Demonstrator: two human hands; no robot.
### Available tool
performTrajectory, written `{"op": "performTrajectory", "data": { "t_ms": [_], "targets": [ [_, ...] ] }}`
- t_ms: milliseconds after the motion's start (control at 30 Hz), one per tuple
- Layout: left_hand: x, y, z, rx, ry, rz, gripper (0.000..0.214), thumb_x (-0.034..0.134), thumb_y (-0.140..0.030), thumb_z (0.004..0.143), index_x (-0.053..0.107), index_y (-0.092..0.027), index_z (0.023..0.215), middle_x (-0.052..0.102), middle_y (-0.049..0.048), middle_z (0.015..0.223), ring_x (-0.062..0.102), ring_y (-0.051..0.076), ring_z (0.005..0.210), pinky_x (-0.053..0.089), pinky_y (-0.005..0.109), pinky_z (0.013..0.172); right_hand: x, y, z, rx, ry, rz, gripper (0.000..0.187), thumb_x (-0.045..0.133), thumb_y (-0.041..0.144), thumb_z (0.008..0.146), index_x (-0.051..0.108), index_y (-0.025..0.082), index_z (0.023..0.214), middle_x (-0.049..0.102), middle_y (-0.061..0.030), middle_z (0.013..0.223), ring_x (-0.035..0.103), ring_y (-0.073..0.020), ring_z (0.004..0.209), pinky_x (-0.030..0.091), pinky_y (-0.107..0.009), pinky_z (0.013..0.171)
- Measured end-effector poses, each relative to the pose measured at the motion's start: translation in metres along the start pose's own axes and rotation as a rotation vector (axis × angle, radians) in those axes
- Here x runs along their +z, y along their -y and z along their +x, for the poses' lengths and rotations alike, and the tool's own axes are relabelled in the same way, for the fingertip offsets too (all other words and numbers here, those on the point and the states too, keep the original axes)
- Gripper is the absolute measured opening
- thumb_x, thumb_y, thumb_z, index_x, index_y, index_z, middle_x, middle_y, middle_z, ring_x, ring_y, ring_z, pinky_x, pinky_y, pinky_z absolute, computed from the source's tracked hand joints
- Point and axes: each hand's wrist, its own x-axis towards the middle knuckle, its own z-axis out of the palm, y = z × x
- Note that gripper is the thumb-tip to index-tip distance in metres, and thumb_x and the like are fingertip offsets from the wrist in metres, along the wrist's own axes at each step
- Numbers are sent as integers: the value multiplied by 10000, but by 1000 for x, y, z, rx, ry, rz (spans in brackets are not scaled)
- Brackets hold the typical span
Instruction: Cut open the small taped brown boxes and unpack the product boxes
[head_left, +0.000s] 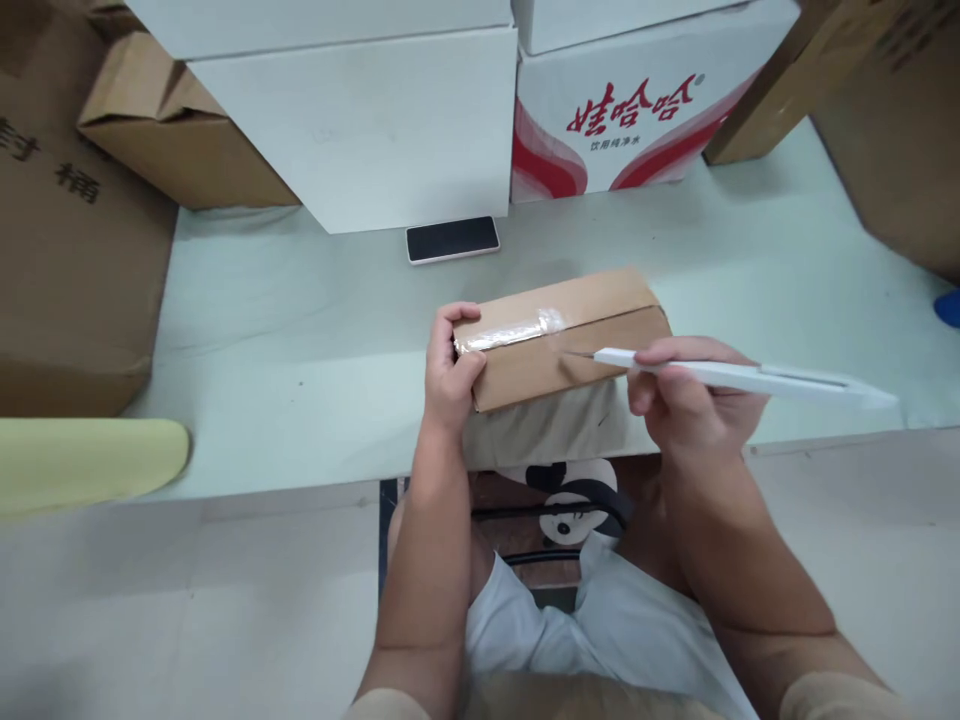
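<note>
A small brown cardboard box [570, 365] is tilted near the front edge of the table. Clear tape [510, 333] covers the left part of its seam; the seam's right part shows no tape. My left hand [450, 375] grips the box's left end, thumb on the front and fingers behind. In my right hand [694, 395] is a white utility knife [757, 378], its thin dark blade pointing left. The blade tip is over the front flap, a little below the seam; whether it touches the cardboard I cannot tell.
A phone [453, 240] lies behind the box, before a white carton [405, 130]. A red-and-white printed carton [622, 130] stands to its right. Large brown boxes [67, 250] flank the pale green table [262, 370]. A yellow-green object [90, 460] is at the left edge.
</note>
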Motion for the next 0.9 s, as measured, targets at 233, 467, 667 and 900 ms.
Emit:
{"op": "performTrajectory", "data": {
  "t_ms": [233, 467, 667, 900],
  "targets": [
    [1, -1, 7, 43, 29, -36, 310, 566, -267, 589, 501, -233, 890, 537, 55, 1064, 506, 234, 986, 388, 371, 889, 0, -1, -1, -64, 131, -138, 219, 643, 176, 912, 789, 237, 1063, 698, 20, 644, 635, -95, 493, 502, -196, 449],
    [2, -4, 8, 10, 23, -81, 300, 576, -261, 569, 508, -225, 859, 531, 56, 1085, 493, 240, 998, 358, 376, 890, -1, -2, 0, -131, 196, -338, 217, 671, 165, 888, 779, 236, 1063, 765, 3, 775, 681, -99, 558, 530, -203, 505],
    [5, -8, 7, -22, 6, -121, 301, 571, -242, 556, 493, -226, 846, 526, 47, 1071, 483, 222, 963, 348, 352, 847, 1, 6, 5, -162, 204, -414, 179, 672, 157, 884, 775, 230, 1011, 788, 7, 823, 674, -74, 546, 520, -183, 517],
    [7, -9, 7, -22, 6, -105, 312, 565, -255, 540, 463, -229, 834, 529, 43, 1048, 489, 217, 940, 367, 345, 823, -4, 9, 13, -132, 210, -421, 138, 708, 164, 868, 795, 256, 922, 784, 22, 787, 725, -102, 625, 566, -187, 571]
  ]
}}
